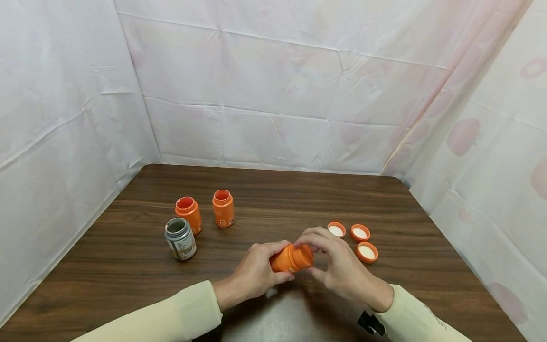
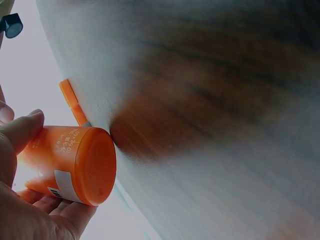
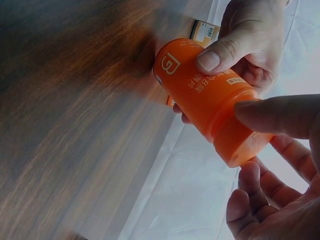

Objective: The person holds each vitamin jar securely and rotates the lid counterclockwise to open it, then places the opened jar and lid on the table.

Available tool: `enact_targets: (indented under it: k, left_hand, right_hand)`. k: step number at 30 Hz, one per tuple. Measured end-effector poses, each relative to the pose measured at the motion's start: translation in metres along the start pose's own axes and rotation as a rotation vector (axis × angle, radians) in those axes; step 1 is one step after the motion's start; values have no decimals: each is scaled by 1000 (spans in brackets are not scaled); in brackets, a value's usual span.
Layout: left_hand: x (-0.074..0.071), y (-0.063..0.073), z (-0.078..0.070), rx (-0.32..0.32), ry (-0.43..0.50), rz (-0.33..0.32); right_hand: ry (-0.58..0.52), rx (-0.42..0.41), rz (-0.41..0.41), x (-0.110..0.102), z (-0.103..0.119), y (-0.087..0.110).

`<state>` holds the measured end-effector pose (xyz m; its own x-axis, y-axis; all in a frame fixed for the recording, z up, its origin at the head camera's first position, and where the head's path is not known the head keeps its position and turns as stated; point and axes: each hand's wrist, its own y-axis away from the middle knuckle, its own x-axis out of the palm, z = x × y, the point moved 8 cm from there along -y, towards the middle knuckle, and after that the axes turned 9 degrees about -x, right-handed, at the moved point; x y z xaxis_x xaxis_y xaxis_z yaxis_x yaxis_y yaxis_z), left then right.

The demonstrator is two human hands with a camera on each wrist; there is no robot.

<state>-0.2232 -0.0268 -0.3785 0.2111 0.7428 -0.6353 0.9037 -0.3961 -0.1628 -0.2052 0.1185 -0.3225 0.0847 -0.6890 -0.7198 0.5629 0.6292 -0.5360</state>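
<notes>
An orange supplement bottle [image 1: 280, 262], capped and tilted on its side, is held just above the near part of the table. My left hand [image 1: 253, 270] grips its body, thumb on one side and fingers on the other. At the opposite end, my right hand [image 1: 342, 263] pinches the orange cap [image 3: 242, 142] with thumb and fingertips. White lettering and a large B mark show on the bottle in the right wrist view. The left wrist view shows its round base [image 2: 97, 167].
Uncapped bottles stand at the left: a grey one [image 1: 183, 244], an orange one [image 1: 192, 216] behind it, and another orange one [image 1: 224, 211]. Three orange caps, including a near one [image 1: 367, 252], lie white lining up beside my right hand. Pale sheeting [image 1: 273, 85] surrounds the wooden table [image 1: 273, 190].
</notes>
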Motion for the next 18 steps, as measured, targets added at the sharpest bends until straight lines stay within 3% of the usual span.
enact_targets:
  k: [5, 7, 13, 18]
  left_hand:
    - [0, 0, 0, -1, -1, -4]
    - [0, 0, 1, -4, 0, -3]
    - [0, 0, 1, -11, 9, 1]
    - [0, 0, 1, -21, 12, 0]
  right_hand:
    - [18, -10, -22, -1, 0, 1]
    - [38, 23, -41, -3, -2, 1]
    - [99, 190, -77, -8, -11, 4]
    - [106, 338, -30, -6, -20, 6]
